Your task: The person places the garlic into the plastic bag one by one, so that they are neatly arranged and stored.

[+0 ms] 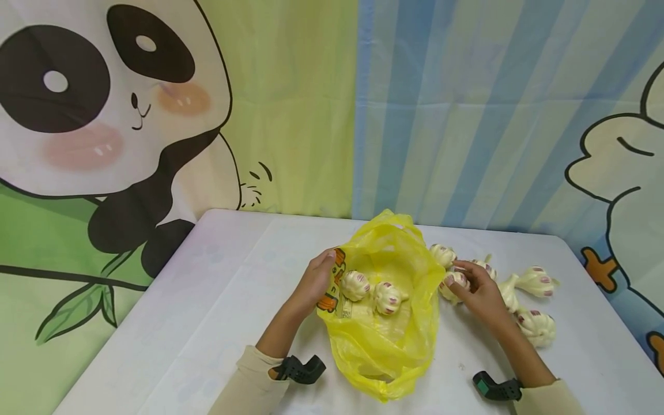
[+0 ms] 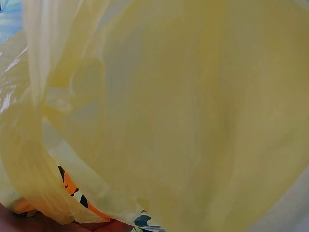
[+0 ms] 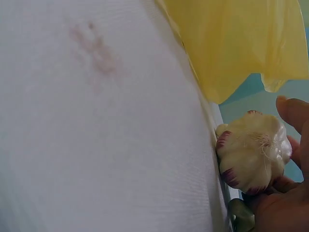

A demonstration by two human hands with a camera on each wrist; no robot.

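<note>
A yellow plastic bag point(image 1: 384, 351) lies on the table with its mouth facing up. Two garlic bulbs, one point(image 1: 355, 286) at left and another point(image 1: 388, 298) near the middle, are inside it. My left hand point(image 1: 315, 281) grips the bag's left rim; in the left wrist view the yellow plastic point(image 2: 193, 116) hides most of that hand. Just right of the bag, my right hand point(image 1: 482, 294) holds a garlic bulb point(image 3: 253, 152) between thumb and fingers, as the right wrist view shows.
Several more garlic bulbs lie right of the bag, among them one point(image 1: 442, 255) at its edge, one point(image 1: 536, 282) farther right and one point(image 1: 536, 328) beside my right wrist. The white table point(image 1: 207, 311) ends at a printed curtain point(image 1: 290, 115).
</note>
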